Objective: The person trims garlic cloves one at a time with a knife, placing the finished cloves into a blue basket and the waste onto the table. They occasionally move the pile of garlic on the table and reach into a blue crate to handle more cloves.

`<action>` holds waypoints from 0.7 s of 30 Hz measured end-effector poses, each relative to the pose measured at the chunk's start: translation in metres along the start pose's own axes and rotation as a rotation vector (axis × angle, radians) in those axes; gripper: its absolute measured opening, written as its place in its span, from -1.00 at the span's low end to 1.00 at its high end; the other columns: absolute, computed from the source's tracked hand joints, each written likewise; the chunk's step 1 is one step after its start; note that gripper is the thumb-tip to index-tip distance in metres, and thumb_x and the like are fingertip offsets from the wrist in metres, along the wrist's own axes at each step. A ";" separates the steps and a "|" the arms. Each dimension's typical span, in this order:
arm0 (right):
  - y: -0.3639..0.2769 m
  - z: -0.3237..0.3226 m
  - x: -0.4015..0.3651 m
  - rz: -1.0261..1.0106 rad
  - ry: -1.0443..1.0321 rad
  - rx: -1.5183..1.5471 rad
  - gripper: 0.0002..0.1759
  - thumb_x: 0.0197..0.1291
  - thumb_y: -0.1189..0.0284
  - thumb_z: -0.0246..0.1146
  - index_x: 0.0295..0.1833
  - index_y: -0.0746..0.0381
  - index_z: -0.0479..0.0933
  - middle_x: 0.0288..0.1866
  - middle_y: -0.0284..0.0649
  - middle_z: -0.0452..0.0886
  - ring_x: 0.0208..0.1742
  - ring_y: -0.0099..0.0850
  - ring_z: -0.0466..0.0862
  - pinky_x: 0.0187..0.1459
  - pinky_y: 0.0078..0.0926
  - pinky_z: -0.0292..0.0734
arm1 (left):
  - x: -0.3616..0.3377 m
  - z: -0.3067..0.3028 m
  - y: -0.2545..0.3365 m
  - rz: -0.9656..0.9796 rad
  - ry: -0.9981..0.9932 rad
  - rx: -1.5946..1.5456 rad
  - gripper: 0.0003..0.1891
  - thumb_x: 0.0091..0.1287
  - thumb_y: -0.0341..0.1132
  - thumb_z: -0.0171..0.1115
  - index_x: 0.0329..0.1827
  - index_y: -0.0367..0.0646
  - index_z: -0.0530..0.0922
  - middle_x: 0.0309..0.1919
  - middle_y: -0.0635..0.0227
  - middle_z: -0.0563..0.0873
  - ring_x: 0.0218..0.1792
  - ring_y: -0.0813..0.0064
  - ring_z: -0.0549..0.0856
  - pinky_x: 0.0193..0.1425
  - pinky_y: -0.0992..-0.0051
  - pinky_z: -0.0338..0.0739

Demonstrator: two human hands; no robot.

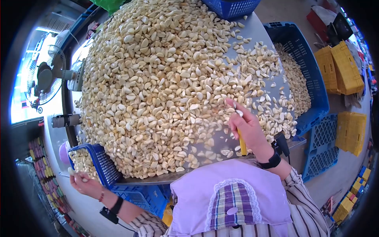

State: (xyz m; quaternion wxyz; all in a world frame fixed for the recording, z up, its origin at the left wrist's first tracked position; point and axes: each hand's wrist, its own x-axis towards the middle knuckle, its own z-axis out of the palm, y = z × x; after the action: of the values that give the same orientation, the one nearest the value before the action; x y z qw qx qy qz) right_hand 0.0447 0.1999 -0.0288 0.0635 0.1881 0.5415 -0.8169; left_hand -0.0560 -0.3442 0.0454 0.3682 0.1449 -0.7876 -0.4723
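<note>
A big heap of pale peeled garlic cloves (158, 79) covers the metal table. My right hand (248, 128) is over the near right part of the heap, its fingers closed round a yellow-handled knife (242, 143); most of the blade is hidden. A white clove (239, 113) shows at its index finger. My left hand (86, 185) is off the table's near left corner, beside a small blue basket (106, 164) of cloves. Its fingers are bent round a pale clove (71, 171), with another pale bit (84, 180) at the palm.
A large blue crate (316, 79) holding cloves stands against the table's right side. Another blue basket (233, 8) sits at the far edge. To the left are a fan (46, 73) and a cylindrical object (66, 120). Yellow crates (350, 132) stand on the right floor.
</note>
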 end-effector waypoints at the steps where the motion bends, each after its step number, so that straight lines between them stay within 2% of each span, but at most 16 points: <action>1: 0.001 -0.002 0.002 0.010 0.013 0.026 -0.52 0.41 0.38 0.03 0.43 0.08 0.27 -0.54 -0.47 0.38 -0.64 -0.73 0.32 -0.56 -0.78 0.24 | 0.024 -0.021 -0.011 -0.100 0.069 0.159 -0.61 0.35 -0.24 0.17 0.12 -0.34 0.44 0.17 0.05 0.45 -0.01 0.29 0.60 0.02 0.38 0.56; 2: 0.001 -0.003 0.003 0.020 0.029 0.050 -0.51 0.41 0.38 0.03 0.43 0.10 0.26 -0.55 -0.46 0.38 -0.64 -0.73 0.32 -0.56 -0.78 0.24 | 0.018 -0.015 0.000 -0.097 0.069 0.160 -0.61 0.35 -0.24 0.17 0.12 -0.34 0.44 0.17 0.05 0.45 -0.01 0.29 0.60 0.02 0.38 0.56; 5: -0.001 0.002 0.005 0.028 0.021 0.040 -0.50 0.41 0.38 0.04 0.43 0.13 0.25 -0.56 -0.45 0.38 -0.64 -0.72 0.32 -0.56 -0.78 0.24 | -0.020 0.035 0.059 0.151 -0.136 1.779 -0.41 0.25 -0.17 0.29 0.34 -0.09 0.38 0.18 0.01 0.53 0.21 -0.03 0.50 0.26 0.15 0.37; 7: -0.002 0.005 0.006 0.052 0.027 0.025 -0.50 0.40 0.37 0.05 0.43 0.13 0.25 -0.55 -0.44 0.38 -0.64 -0.72 0.33 -0.56 -0.78 0.24 | -0.024 0.049 0.042 0.782 -0.167 1.260 -0.50 0.20 -0.23 0.35 0.21 -0.15 0.50 0.04 0.06 0.62 0.14 0.04 0.55 0.20 0.19 0.43; 9: 0.001 0.007 0.006 0.068 0.051 0.028 -0.49 0.40 0.37 0.06 0.43 0.14 0.25 -0.55 -0.44 0.40 -0.64 -0.71 0.33 -0.57 -0.77 0.25 | -0.078 0.113 0.062 0.615 -0.389 0.743 -0.61 0.12 -0.31 0.42 0.01 -0.22 0.60 0.00 0.06 0.62 0.02 0.11 0.59 0.13 0.24 0.47; 10: 0.003 0.007 0.006 0.067 0.048 0.021 -0.49 0.40 0.37 0.06 0.43 0.14 0.25 -0.55 -0.44 0.40 -0.64 -0.71 0.33 -0.57 -0.77 0.25 | -0.124 0.152 0.094 0.290 -0.476 0.497 -0.64 0.04 -0.36 0.48 -0.10 -0.27 0.61 -0.14 0.12 0.65 -0.10 0.21 0.61 0.01 0.33 0.51; 11: 0.006 0.006 0.006 0.078 0.054 0.003 -0.48 0.39 0.37 0.07 0.43 0.14 0.25 -0.54 -0.44 0.41 -0.64 -0.72 0.34 -0.58 -0.76 0.26 | -0.151 0.178 0.095 0.312 -0.665 0.439 -0.62 0.01 -0.33 0.51 -0.13 -0.27 0.61 -0.22 0.19 0.65 -0.16 0.28 0.62 -0.06 0.37 0.53; 12: 0.008 0.005 0.005 0.087 0.062 -0.015 -0.47 0.38 0.36 0.08 0.43 0.14 0.25 -0.53 -0.44 0.42 -0.64 -0.72 0.34 -0.58 -0.76 0.26 | -0.179 0.205 0.094 0.492 -0.783 0.238 -0.59 0.03 -0.33 0.48 -0.03 -0.18 0.61 -0.26 0.30 0.63 -0.32 0.39 0.58 -0.23 0.42 0.50; 13: 0.007 0.006 0.003 0.083 0.065 -0.020 -0.47 0.38 0.36 0.08 0.43 0.14 0.25 -0.53 -0.44 0.42 -0.64 -0.72 0.34 -0.58 -0.76 0.26 | -0.201 0.228 0.109 0.528 -0.921 0.200 -0.61 0.03 -0.30 0.48 -0.07 -0.19 0.61 -0.30 0.30 0.61 -0.34 0.39 0.58 -0.26 0.47 0.50; 15: 0.004 0.006 -0.002 0.097 0.074 -0.068 -0.46 0.37 0.34 0.12 0.43 0.16 0.25 -0.51 -0.45 0.45 -0.64 -0.74 0.36 -0.58 -0.77 0.28 | -0.234 0.264 0.084 0.670 -1.065 0.243 -0.67 0.07 -0.33 0.44 -0.11 -0.20 0.61 -0.33 0.31 0.59 -0.40 0.41 0.57 -0.29 0.50 0.49; 16: 0.003 0.005 -0.005 0.090 0.082 -0.070 -0.46 0.37 0.34 0.12 0.43 0.16 0.25 -0.51 -0.45 0.45 -0.64 -0.74 0.36 -0.58 -0.77 0.28 | -0.239 0.268 0.077 0.676 -1.066 0.233 -0.67 0.07 -0.33 0.44 -0.11 -0.20 0.61 -0.33 0.31 0.59 -0.40 0.41 0.57 -0.29 0.50 0.49; 18: -0.001 0.003 -0.010 0.020 0.047 -0.119 -0.45 0.35 0.31 0.14 0.42 0.18 0.27 -0.49 -0.45 0.48 -0.62 -0.78 0.38 -0.56 -0.81 0.29 | -0.242 0.276 0.081 0.362 -1.121 0.138 -0.81 0.17 -0.36 0.35 -0.17 -0.13 0.62 -0.37 0.32 0.58 -0.35 0.36 0.61 -0.26 0.44 0.53; 19: -0.004 0.002 -0.013 0.031 0.049 -0.167 -0.44 0.34 0.30 0.16 0.41 0.17 0.28 -0.47 -0.44 0.51 -0.58 -0.70 0.42 -0.50 -0.74 0.36 | -0.242 0.272 0.083 0.136 -1.217 -0.002 -0.83 0.24 -0.38 0.29 -0.13 -0.17 0.60 -0.36 0.38 0.60 -0.43 0.50 0.59 -0.36 0.56 0.48; 20: -0.006 0.003 -0.015 0.034 0.061 -0.164 -0.44 0.34 0.30 0.16 0.41 0.17 0.28 -0.47 -0.44 0.51 -0.58 -0.70 0.42 -0.50 -0.74 0.36 | -0.242 0.269 0.088 0.136 -1.229 -0.005 -0.83 0.24 -0.38 0.29 -0.13 -0.17 0.60 -0.36 0.38 0.60 -0.43 0.50 0.59 -0.36 0.56 0.48; 21: -0.006 0.004 -0.015 -0.047 0.026 -0.297 -0.43 0.33 0.30 0.16 0.42 0.16 0.27 -0.45 -0.43 0.54 -0.55 -0.63 0.46 -0.46 -0.67 0.41 | -0.242 0.264 0.090 -0.300 -1.329 -0.167 -0.83 0.28 -0.39 0.25 -0.09 -0.19 0.58 -0.36 0.40 0.61 -0.45 0.58 0.58 -0.39 0.62 0.45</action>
State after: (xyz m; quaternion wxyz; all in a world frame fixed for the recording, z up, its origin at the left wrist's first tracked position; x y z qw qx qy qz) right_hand 0.0555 0.1972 -0.0162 0.0646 0.1744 0.6614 -0.7267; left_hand -0.0681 0.0097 -0.0595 -0.2525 -0.0968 -0.7787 -0.5661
